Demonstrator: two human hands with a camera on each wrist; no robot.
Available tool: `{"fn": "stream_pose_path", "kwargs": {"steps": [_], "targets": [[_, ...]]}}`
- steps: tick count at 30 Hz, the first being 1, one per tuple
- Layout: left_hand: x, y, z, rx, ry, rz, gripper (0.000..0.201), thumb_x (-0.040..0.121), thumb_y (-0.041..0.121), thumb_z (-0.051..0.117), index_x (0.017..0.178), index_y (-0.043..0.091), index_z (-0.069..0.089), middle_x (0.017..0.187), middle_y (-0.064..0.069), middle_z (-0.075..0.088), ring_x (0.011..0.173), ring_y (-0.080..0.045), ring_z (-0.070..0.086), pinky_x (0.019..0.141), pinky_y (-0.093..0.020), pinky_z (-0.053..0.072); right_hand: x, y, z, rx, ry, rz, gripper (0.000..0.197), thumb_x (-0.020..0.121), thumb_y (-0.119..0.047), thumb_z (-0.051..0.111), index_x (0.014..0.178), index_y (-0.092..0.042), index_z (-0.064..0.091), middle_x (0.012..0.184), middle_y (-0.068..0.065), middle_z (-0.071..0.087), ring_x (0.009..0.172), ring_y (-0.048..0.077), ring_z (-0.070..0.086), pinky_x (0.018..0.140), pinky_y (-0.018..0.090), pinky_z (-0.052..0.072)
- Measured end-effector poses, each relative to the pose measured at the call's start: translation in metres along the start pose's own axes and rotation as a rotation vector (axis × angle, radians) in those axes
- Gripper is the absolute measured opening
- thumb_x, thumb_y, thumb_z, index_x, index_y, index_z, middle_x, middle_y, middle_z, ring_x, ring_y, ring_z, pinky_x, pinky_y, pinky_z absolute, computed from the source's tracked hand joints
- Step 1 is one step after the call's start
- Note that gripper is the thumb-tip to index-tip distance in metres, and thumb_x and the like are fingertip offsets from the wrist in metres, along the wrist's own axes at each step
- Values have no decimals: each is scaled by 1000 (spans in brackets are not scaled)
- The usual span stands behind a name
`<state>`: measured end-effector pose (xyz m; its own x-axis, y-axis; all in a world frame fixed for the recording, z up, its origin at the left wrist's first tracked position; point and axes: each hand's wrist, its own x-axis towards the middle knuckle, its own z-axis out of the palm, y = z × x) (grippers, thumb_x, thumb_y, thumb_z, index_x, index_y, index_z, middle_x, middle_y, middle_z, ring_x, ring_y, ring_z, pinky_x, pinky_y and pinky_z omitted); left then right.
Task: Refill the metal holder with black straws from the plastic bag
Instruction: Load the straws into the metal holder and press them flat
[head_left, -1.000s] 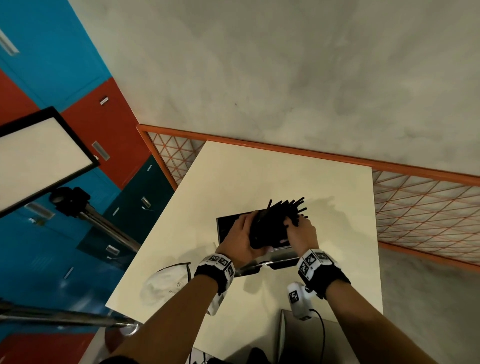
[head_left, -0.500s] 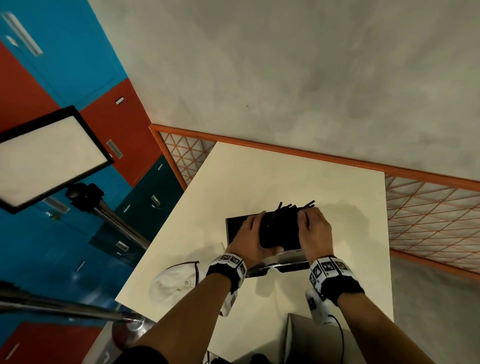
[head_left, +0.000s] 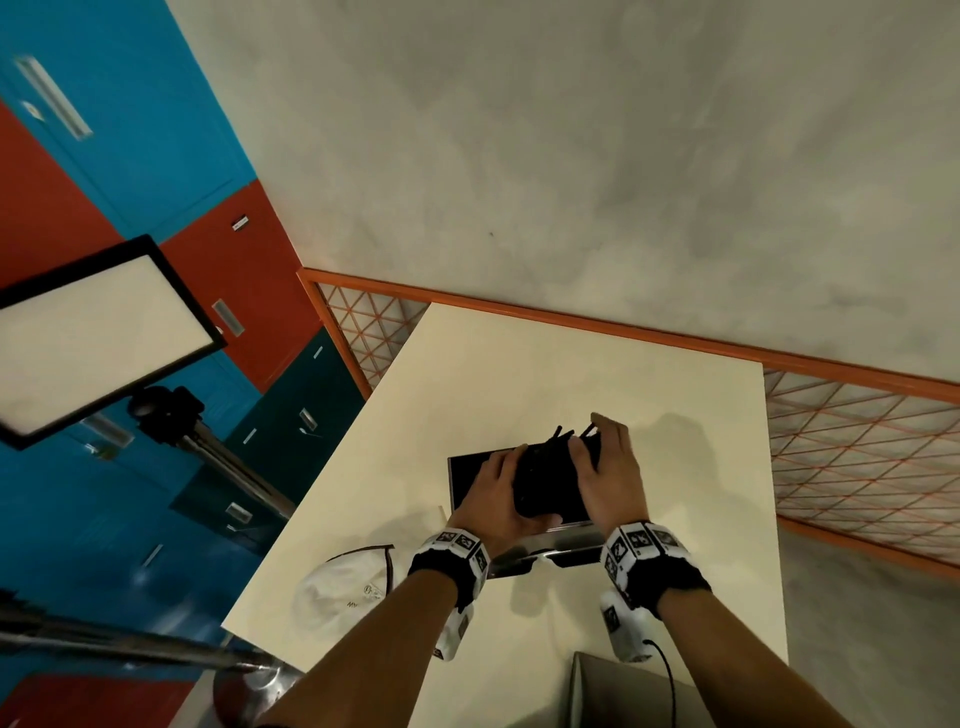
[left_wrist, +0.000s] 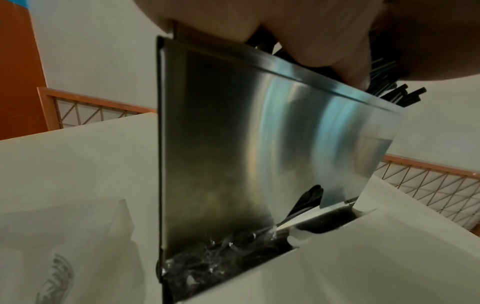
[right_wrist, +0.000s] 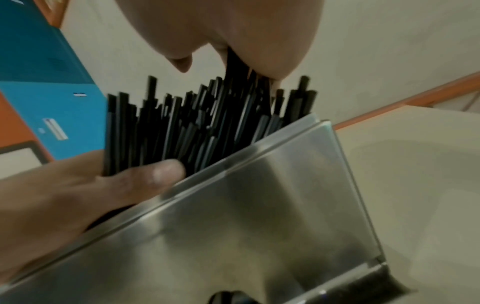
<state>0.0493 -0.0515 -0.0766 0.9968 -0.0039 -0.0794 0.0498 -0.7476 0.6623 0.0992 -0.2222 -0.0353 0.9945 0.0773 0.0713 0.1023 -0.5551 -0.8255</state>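
the black straws (right_wrist: 182, 125) stand as a loose bundle in the open top of the metal holder (left_wrist: 259, 154), their upper ends sticking out above the rim at uneven heights. the holder sits on the pale table (head_left: 519, 374), near its middle and close to the person. the left hand (head_left: 498, 493) cups the bundle from the left side, thumb lying against the straws just above the rim, fingers curled round them. the right hand (head_left: 610, 478) comes over the top from the right with its fingers bent down among the straw ends; it seems to be pressing or gathering them, and whether it pinches any single straw i cannot tell

the straws look thin, light and smooth, so they will likely slide past each other and fan out if let go unevenly; they should bend or kink if pushed hard from the top. best taken as a bundle round the middle, with gentle taps on the ends to seat them. the holder looks like rigid, polished sheet steel, probably slick and easy to tip, so it wants steadying by its side walls

a crumpled clear plastic bag (left_wrist: 64, 246) lies on the table beside the holder to the left, and some clear film shows at the holder's lower slot. a white cap (head_left: 348, 592) rests at the table's near left edge
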Motion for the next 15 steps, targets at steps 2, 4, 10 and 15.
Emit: {"fn": "stream_pose_path", "kwargs": {"steps": [2,4,10,15], "targets": [[0,-1,1,-5,14,-1,113,68,63,79,156,21,21,153,1,33,139,-18,38,117,-33,34,-4,-5,6,-22,-26,-29,43,98,-30,51,136,-11,46,132,3,44,114,18,50,95,23,37],[1,-1,1,-9,17,-10,114,68,62,80,156,20,21,153,1,33,140,-18,37,117,-32,34,-2,-3,8,-31,-28,55,36,96,-31,54,126,-11,54,124,6,53,110,25,55,93,28,42],[0,1,-1,-40,-21,-24,109,70,57,80,156,23,22,152,1,35,139,-19,38,116,-37,35,14,2,-9,-84,-269,245,37,84,-49,62,105,-20,58,99,4,65,90,25,60,75,31,45],[0,0,-1,-29,-13,11,103,72,54,80,155,28,26,150,2,38,137,-18,39,116,-37,36,21,4,-10,-141,-318,199,34,83,-35,65,111,-16,58,105,8,65,100,31,60,78,30,42]]}}
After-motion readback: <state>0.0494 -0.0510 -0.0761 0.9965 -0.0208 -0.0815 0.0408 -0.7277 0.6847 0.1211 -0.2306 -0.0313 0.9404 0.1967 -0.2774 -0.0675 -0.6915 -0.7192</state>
